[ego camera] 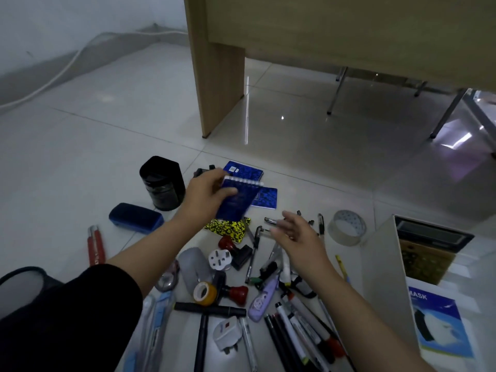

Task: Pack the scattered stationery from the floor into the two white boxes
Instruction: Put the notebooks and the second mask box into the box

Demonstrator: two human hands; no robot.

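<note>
My left hand [205, 193] grips a blue spiral notepad [237, 202] and holds it above the floor. Under it lie two more blue notepads [245, 170] [267, 198] and a yellow-black one [228, 228]. My right hand [298, 232] hovers open over several pens [271, 221], its fingers spread and holding nothing. An open white box [386, 267] stands at the right with a calculator [429, 245] and a mask packet [440, 318] in it. Markers [303, 326], tape rolls [347, 226] [205, 292], stamps [237, 291] and plugs [220, 260] litter the floor.
A black cylindrical pot [162, 182] and a blue eraser block [135, 217] sit at the left, with a red cutter [95, 247] nearer me. A wooden desk panel [214, 76] rises behind the pile. Chair legs [336, 92] stand at the back right.
</note>
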